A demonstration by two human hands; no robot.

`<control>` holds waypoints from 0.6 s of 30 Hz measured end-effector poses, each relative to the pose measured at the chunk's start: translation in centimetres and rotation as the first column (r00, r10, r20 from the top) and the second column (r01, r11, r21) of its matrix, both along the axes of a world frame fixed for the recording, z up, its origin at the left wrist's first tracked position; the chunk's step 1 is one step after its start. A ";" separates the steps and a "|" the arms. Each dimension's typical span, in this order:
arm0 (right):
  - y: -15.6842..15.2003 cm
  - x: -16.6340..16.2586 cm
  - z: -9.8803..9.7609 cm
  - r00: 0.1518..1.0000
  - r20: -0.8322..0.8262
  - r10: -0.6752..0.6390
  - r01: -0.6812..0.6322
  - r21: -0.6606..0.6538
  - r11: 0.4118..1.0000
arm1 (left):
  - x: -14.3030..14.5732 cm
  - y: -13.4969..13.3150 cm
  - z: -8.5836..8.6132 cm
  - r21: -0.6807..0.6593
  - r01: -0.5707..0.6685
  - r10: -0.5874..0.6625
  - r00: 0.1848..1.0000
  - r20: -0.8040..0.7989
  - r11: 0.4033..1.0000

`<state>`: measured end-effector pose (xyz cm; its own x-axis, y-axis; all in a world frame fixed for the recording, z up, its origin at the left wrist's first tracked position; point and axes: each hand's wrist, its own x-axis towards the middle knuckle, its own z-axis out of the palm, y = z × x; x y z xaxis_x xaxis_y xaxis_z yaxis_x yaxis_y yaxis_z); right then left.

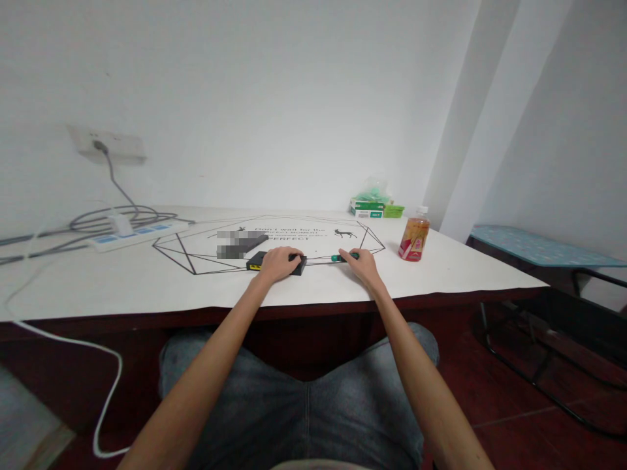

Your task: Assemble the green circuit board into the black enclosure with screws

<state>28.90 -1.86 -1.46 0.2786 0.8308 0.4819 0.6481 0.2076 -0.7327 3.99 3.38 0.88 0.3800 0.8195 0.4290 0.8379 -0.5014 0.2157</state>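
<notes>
On the white tabletop lies a small black router (255, 262) with yellow ports on its near left side. My left hand (278, 264) rests over it, fingers curled onto its top and far edge, hiding its middle. A screwdriver (335, 258) with a green and black handle is closed in my right hand (362, 264). Its thin shaft points left toward the router. Whether the tip touches the router cannot be made out. Just behind the router is a dark flat piece (255, 243), its left part blurred by pixels.
To the right stands a drink bottle (414, 238). Green and white boxes (367, 207) sit by the wall under a plastic bag (376, 190). At left are a power strip (140, 236) and coiled grey cable (78, 225). A white cord (73, 339) hangs over the table's front edge.
</notes>
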 end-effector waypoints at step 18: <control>0.2 0.0 -0.3 0.990 -0.124 0.064 -0.063 0.014 0.998 | -0.1 0.1 -0.2 0.017 0.001 -0.001 1.000 -0.007 1.000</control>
<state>28.95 -1.66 -1.76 0.2836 0.8440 0.4552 0.5376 0.2532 -0.8043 3.88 3.51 0.69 0.3840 0.8116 0.4403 0.8390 -0.5058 0.2006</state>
